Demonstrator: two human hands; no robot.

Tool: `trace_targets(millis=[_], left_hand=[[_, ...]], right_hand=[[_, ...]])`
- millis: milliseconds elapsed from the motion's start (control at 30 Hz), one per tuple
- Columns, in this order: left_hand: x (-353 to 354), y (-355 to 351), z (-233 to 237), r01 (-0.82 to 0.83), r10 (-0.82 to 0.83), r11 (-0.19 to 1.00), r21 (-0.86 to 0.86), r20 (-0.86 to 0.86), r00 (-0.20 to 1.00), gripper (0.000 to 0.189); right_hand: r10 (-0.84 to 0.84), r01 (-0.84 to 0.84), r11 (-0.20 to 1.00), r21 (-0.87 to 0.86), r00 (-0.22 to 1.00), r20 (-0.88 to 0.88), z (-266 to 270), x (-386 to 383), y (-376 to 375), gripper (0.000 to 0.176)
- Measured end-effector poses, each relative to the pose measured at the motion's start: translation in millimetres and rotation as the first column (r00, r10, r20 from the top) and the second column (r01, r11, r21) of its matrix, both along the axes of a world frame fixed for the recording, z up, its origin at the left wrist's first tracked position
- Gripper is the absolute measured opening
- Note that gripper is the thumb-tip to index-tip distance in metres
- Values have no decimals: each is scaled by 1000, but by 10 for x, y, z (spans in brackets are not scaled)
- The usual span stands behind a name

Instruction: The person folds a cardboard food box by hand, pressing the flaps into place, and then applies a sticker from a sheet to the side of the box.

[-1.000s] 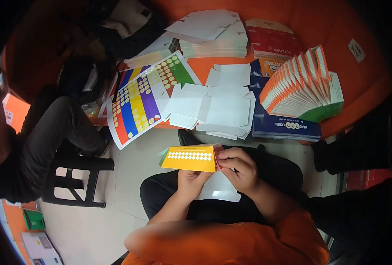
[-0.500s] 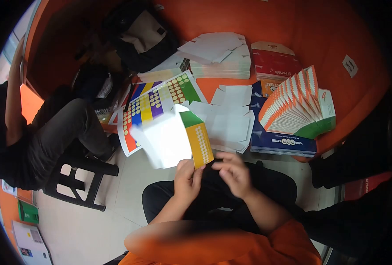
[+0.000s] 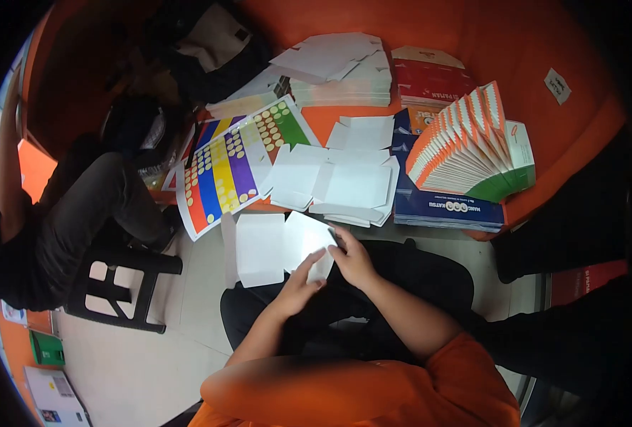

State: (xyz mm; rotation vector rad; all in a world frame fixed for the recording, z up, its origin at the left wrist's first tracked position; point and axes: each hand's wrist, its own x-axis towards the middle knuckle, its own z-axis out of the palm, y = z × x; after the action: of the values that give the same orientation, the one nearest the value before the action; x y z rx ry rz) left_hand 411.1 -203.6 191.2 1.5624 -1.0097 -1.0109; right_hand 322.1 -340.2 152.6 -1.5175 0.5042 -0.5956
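A partly folded cardboard food box (image 3: 260,249) lies above my lap with its white inner side facing up. One end of it is bent up on the right, near my fingers. My left hand (image 3: 299,290) holds the box at its near edge, with fingers reaching over the white inner face. At the right edge, my right hand (image 3: 352,262) grips the bent end, thumb and fingers around the board. The printed outer side is hidden from view.
Flat white cartons (image 3: 355,181) and printed sheets (image 3: 223,167) cover the orange bench. Behind are a carton stack (image 3: 341,89) and a backpack (image 3: 216,50). Orange-edged folded cartons (image 3: 465,149) fan out over blue boxes (image 3: 448,208). A seated person (image 3: 88,206) and black stool (image 3: 124,285) are left.
The box has turned from showing its yellow and green printed side to showing white inside. My right hand, apart from it before, has closed on its right edge. The view has shifted slightly.
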Motion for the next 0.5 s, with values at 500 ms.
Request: trace_targets(millis=[500], left_hand=[[-221,-132,-406,-378,392,917,131,-105,914,19]], right_hand=[[188,-228,973,-47,888,-419,5,30,-254,29]])
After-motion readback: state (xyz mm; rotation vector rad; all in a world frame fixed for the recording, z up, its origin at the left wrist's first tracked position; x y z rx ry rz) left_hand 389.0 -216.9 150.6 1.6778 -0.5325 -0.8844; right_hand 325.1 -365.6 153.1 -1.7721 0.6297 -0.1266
